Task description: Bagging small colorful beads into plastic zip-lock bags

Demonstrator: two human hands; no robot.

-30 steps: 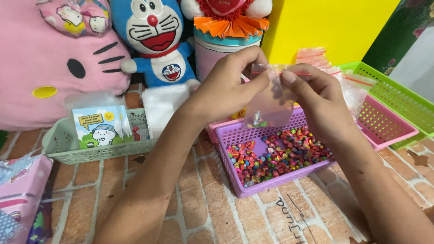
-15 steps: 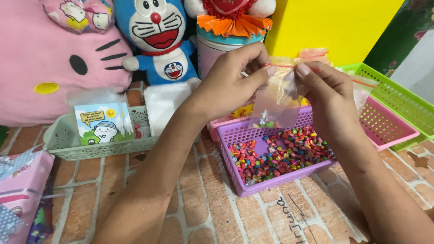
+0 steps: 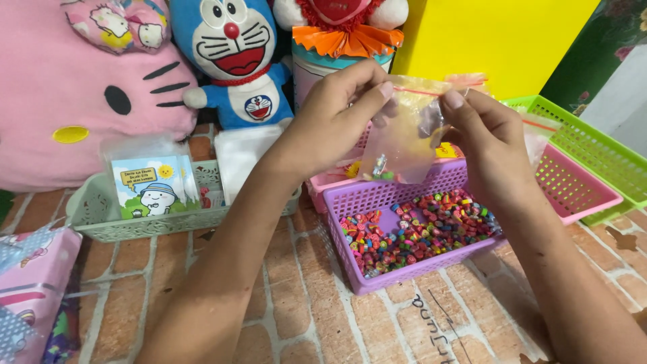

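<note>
Nearest the camera, a brick-patterned bench [image 3: 296, 317] is seen, with a pink patterned packet [image 3: 30, 283] lying at its left edge. Further in, a purple basket [image 3: 404, 269] is set slightly askew on the bench, its floor covered with small multicoloured beads [image 3: 421, 229]; bare bench is left open in front of it and to its left, while a pink basket [image 3: 573, 185] is pressed close on its right and a green basket [image 3: 600, 145] lies just beyond that. To the left, a grey-green basket [image 3: 101, 216] is seen holding a small illustrated card packet [image 3: 151, 185].

Above the purple basket's far edge, a small clear zip bag [image 3: 404, 145] is held up in the air. Its sealed strip is kept on top and runs left to right, so the bag's long axis hangs downward, and a few beads are gathered at its lower left corner. The top left edge is pinched by the left hand [image 3: 337, 118] between thumb and fingers, and the top right edge is pinched likewise by the right hand [image 3: 492, 145]; both hands are closed narrowly on the bag.

Farthest back, a pink cat plush [image 3: 74, 87], a blue robot-cat plush [image 3: 236, 61] and a yellow panel [image 3: 492, 40] are lined along the rear, closing off that side.
</note>
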